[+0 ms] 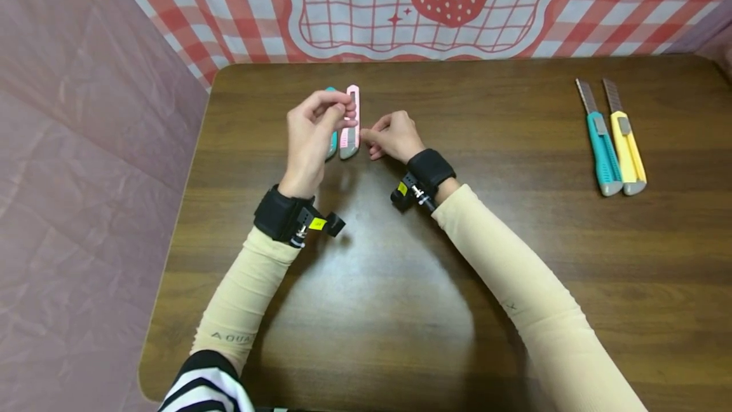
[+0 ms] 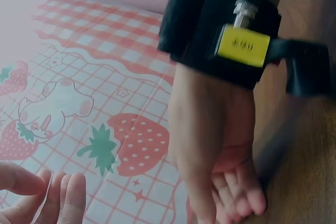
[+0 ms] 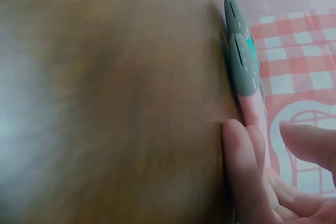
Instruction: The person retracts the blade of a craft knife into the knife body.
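Note:
A pink utility knife [image 1: 350, 138] lies on the table at the back left, beside a teal utility knife [image 1: 333, 144] that is mostly covered. My left hand [image 1: 311, 132] hovers over the pair, fingers bent and holding nothing; its fingertips overlap the pink knife in the head view. Just right of the pink knife is my right hand [image 1: 397, 137], thumb and fingers bent. The right wrist view shows its fingertips [image 3: 239, 140] at the side of the pink knife, with the thumb [image 3: 310, 142] apart from it. Grey ends of both knives show there.
Toward the right of the brown table [image 1: 515, 221] lie another teal utility knife [image 1: 603, 151] and a yellow utility knife [image 1: 629, 151], both with blades extended. A red-and-white checked strawberry cloth [image 1: 377, 5] hangs along the back edge.

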Demonstrator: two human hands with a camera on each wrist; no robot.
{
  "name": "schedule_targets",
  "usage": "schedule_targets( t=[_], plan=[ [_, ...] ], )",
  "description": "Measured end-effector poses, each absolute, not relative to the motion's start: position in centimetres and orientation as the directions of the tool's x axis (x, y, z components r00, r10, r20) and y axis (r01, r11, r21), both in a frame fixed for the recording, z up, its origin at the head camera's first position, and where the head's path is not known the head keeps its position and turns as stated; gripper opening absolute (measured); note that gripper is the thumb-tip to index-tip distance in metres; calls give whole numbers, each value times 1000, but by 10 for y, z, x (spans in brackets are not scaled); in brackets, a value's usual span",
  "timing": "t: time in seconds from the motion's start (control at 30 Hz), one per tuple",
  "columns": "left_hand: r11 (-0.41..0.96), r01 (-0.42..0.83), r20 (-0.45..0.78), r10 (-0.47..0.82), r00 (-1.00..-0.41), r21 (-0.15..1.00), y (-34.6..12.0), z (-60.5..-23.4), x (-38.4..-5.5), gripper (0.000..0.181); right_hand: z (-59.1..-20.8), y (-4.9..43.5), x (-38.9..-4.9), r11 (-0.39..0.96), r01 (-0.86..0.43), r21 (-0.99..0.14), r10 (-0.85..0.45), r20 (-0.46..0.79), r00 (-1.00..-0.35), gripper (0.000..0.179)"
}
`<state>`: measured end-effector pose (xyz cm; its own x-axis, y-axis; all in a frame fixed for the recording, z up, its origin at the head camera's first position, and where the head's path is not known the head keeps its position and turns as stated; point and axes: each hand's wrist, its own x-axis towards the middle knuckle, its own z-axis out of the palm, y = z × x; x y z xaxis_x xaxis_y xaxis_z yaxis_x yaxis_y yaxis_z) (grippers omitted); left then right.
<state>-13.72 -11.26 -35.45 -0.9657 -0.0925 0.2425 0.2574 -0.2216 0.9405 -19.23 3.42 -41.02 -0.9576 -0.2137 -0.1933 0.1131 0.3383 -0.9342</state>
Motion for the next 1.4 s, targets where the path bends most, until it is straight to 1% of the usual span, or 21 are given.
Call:
schedule_targets(
  t=[0.17,0.2,0.3,0.4,0.43,0.5,0.57,0.63,0.73,0.83,0.97,1.03,1.13,1.27,1.4],
  plan=[
    [-229,272,258,-91,-962,935,-110,-356,-137,12,-411,52,-183,270,132,-954,-289,-211,-934,22],
    [-252,264,250,-89,-964,931,-111,-360,-139,11,-411,56,-182,252,138,-958,-306,-214,-928,22],
    [-251,265,254,-76,-964,931,-110,-362,-139,11,-408,73,-178,200,136,-970,-319,-195,-927,21],
    [-245,242,237,-51,-970,939,-108,-362,-139,10,-403,102,-176,154,71,-985,-290,-114,-950,21],
    [-209,243,240,-41,-970,947,-106,-359,-136,11,-400,114,-175,130,53,-990,-270,-87,-959,20],
    [-187,221,222,-13,-975,957,-103,-360,-136,10,-394,143,-174,85,7,-996,-229,-27,-973,17],
    [-164,203,209,19,-978,965,-100,-361,-135,10,-387,173,-173,74,-30,-997,-169,17,-985,12],
    [-148,191,200,47,-979,970,-96,-362,-134,11,-378,206,-172,144,-61,-988,-108,46,-993,10],
    [-136,174,187,85,-979,975,-92,-361,-130,13,-367,252,-168,350,-72,-934,-4,75,-997,9],
    [-114,155,169,122,-978,981,-86,-358,-123,14,-358,293,-165,557,-4,-830,110,78,-991,13],
    [-62,129,138,187,-973,990,-78,-355,-115,15,-348,334,-168,750,151,-644,226,36,-973,28],
    [-42,118,124,216,-968,992,-76,-356,-113,16,-346,347,-173,814,216,-539,246,-16,-969,36],
    [-27,101,104,241,-965,995,-73,-357,-111,16,-345,361,-181,867,277,-414,250,-119,-961,42],
    [-22,91,94,251,-964,996,-72,-358,-111,16,-350,366,-190,904,286,-317,231,-200,-952,46],
    [-24,92,95,252,-963,995,-72,-359,-112,16,-355,364,-198,916,296,-271,236,-232,-943,46]
  ],
)
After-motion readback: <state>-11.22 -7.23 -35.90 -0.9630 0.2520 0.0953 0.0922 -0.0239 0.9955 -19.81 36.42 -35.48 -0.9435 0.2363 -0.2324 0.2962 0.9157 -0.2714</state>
